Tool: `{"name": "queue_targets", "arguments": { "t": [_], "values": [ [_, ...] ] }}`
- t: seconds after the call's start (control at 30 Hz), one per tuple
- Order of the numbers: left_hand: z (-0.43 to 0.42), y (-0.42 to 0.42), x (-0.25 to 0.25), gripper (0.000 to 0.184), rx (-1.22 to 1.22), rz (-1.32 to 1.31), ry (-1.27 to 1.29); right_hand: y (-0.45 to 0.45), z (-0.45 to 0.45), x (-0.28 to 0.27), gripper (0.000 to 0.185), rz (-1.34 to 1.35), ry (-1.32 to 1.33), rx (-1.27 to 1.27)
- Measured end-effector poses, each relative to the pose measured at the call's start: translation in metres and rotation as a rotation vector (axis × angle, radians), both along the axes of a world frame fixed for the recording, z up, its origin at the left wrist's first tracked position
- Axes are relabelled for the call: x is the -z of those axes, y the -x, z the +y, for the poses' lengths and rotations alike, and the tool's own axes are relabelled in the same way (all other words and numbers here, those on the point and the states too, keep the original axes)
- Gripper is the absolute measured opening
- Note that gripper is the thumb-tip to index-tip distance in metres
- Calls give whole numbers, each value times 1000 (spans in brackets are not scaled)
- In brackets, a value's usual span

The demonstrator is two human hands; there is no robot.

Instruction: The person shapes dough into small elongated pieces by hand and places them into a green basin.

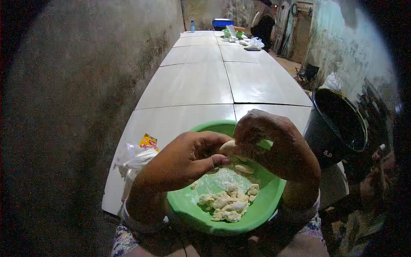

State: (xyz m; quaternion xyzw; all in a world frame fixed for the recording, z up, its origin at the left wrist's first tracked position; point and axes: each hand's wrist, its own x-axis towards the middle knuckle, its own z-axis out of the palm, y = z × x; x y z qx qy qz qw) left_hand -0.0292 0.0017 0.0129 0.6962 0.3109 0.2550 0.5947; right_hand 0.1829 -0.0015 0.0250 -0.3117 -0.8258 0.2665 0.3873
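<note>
A green plastic bowl (267, 201) sits at the near end of the tiled table, below both hands. Inside it lie a lumpy mass of pale dough (229, 204), some white flour (231, 177) and a small shaped dough piece (244, 169). Above the bowl, my left hand (192, 156) pinches a small piece of dough (227, 147) between thumb and fingers. My right hand (274, 143) is curled at the other end of that same piece, its fingertips partly hidden behind the hand. Flour dusts the fingers.
Left of the bowl are a clear plastic bag (135, 156) and a yellow packet (148, 142). A black bucket (334, 124) stands at the table's right edge. Far down the table (188, 83) are a blue crate (223, 24), a bottle (192, 26), green bowls and plastic bags (256, 42).
</note>
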Motion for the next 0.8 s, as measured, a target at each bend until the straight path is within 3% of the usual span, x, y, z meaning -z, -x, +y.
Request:
{"name": "queue_targets", "arguments": {
  "t": [0.13, 0.17, 0.33, 0.4, 0.43, 0.53, 0.7, 0.8],
  "values": [
    [-6, -10, 12, 51, -80, -49, -49, 1, 6, 9, 17, 10, -60, -64],
    [-7, -20, 22, 46, -166, -88, -178, -1, 13, 12, 18, -15, -115, -63],
    [-13, -28, 7, 54, -271, -36, -143, -2, 6, 8, 15, 18, -80, 18],
    [-16, -28, 2, 59, -371, 82, -335, -2, 8, 11, 13, -11, -6, -62],
    [-19, -30, 2, 60, -410, 58, -289, -1, 5, 8, 10, -87, 43, -54],
    [-17, -26, 9, 59, -312, 146, -517, 5, 3, 5, 6, -152, 41, -11],
    [-14, -18, 6, 27, -345, 97, -480, -2, 12, 11, 7, -145, -42, -23],
    [-10, -16, 12, 26, -357, 81, -465, -1, 9, 10, 6, -64, 103, 3]
  ]
}}
